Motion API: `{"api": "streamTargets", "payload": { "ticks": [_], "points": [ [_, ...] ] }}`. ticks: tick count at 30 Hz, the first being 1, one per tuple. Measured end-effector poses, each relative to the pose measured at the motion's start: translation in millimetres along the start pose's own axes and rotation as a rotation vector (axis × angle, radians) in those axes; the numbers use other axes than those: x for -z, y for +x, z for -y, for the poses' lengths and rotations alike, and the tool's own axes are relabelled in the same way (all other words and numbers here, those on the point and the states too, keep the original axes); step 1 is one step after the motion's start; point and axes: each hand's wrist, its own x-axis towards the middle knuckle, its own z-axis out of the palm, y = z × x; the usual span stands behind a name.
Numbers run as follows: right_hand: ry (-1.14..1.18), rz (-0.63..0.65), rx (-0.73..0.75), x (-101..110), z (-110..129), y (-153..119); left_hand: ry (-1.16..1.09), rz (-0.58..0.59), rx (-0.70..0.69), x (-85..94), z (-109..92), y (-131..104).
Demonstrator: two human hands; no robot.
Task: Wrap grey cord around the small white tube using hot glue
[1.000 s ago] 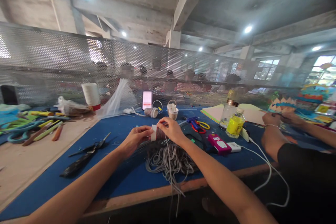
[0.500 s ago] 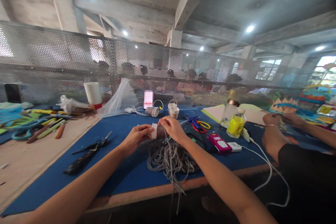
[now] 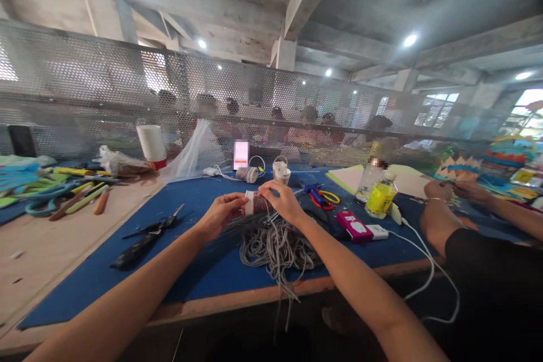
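Near the middle of the blue mat, a white paper cup (image 3: 250, 203) wound with brown-grey cord lies on its side in the air. My left hand (image 3: 223, 214) grips its white rim end. The fingers of my right hand (image 3: 280, 199) are pinched at the wound part, on the cord. Just below, a loose heap of grey cord (image 3: 280, 251) spreads over the mat, its ends hanging past the table edge. Behind my hands stand a small white cup with a handle (image 3: 281, 172) and a cord-wrapped cup lying down (image 3: 247, 174).
Black pliers (image 3: 146, 240) lie at the left, with scissors and knives beyond. Stacked cups (image 3: 151, 144) and a lit phone (image 3: 241, 155) stand behind. To the right are a blue glue gun (image 3: 313, 192), a magenta box (image 3: 353, 226), a yellow-labelled bottle (image 3: 380, 197) and a co-worker's arms.
The view has shifted slightly, so the table sits a little differently. My hands keep hold of the wound cup, and my right fingers have moved slightly along it.
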Motion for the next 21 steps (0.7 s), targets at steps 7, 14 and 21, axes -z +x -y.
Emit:
{"api": "streamTargets", "payload": {
  "ticks": [7, 14, 21],
  "points": [
    [-0.415, -0.068, -0.211, 40, -33, 2, 0.002, -0.044, -0.042, 0.5, -2, -1],
    [-1.087, 0.130, -0.697, 80, -75, -27, 0.014, -0.144, -0.138, 0.4, -4, 1],
    [-1.097, 0.162, -0.762, 84, -92, -35, 0.008, -0.232, -0.194, 3.3, -3, 4]
  ]
}}
